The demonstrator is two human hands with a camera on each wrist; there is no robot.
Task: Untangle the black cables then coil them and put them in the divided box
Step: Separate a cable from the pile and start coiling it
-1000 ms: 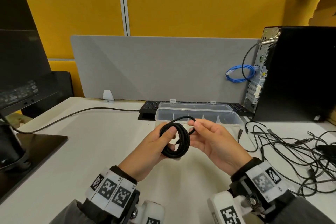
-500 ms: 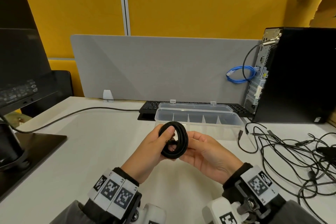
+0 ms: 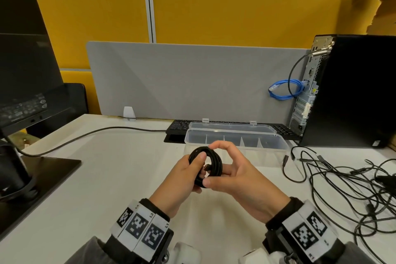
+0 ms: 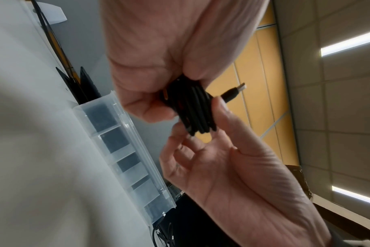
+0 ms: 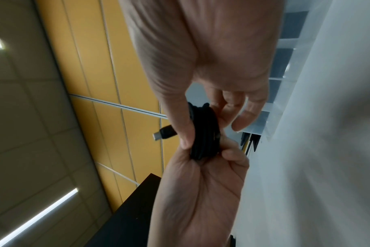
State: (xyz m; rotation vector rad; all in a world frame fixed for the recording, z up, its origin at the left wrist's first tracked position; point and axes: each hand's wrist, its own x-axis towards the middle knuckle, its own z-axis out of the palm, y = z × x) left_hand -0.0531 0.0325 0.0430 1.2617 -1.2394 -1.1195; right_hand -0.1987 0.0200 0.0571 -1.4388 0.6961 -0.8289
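A coiled black cable (image 3: 215, 164) is held upright above the desk, in front of the clear divided box (image 3: 276, 142). My left hand (image 3: 196, 169) grips the coil's left side, thumb through its middle. My right hand (image 3: 216, 165) holds the right side, index finger arched over the top and thumb under the bottom. In the left wrist view the coil (image 4: 192, 110) sits between both hands and its plug (image 4: 236, 91) sticks out. The right wrist view shows the same coil (image 5: 203, 133) and plug (image 5: 163, 133). A tangle of black cables (image 3: 347, 180) lies on the desk at right.
The box stands open, lid tipped back against a black keyboard (image 3: 180, 125). A computer tower (image 3: 353, 92) with a blue cable (image 3: 285, 90) stands at right. A monitor and its base (image 3: 42, 169) fill the left. A grey divider panel (image 3: 192, 79) closes the back.
The loose loop my right hand pinched above the coil is now wound in. My right hand went under the coil, then wrapped index and thumb around it.
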